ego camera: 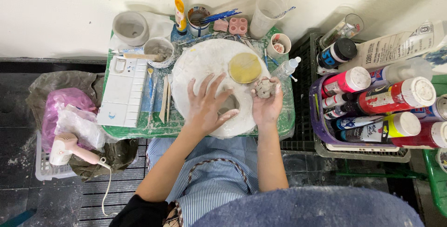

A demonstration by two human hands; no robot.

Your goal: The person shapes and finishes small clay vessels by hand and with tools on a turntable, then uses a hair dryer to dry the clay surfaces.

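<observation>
Head view. Your right hand (266, 108) cups a small grey clay lump (265, 87), knobbly and matte, its fingers (277, 88) curled closed around it. The lump sits at the fingertips, above the right edge of the white round board (205, 59), which is chalky and clay-smeared. Your left hand (207, 106) lies flat on that board, fingers spread open, holding nothing; it is just beside the lump, not touching. A flat yellow disc (245, 67) rests on the board above the lump. The green worktop (139, 127) carries a white rectangular palette (123, 92), a cup of grey slurry (158, 50), and a cup holding blue brushes (199, 19). To the right, a purple basket (315, 115) holds paint bottles (396, 96).
</observation>
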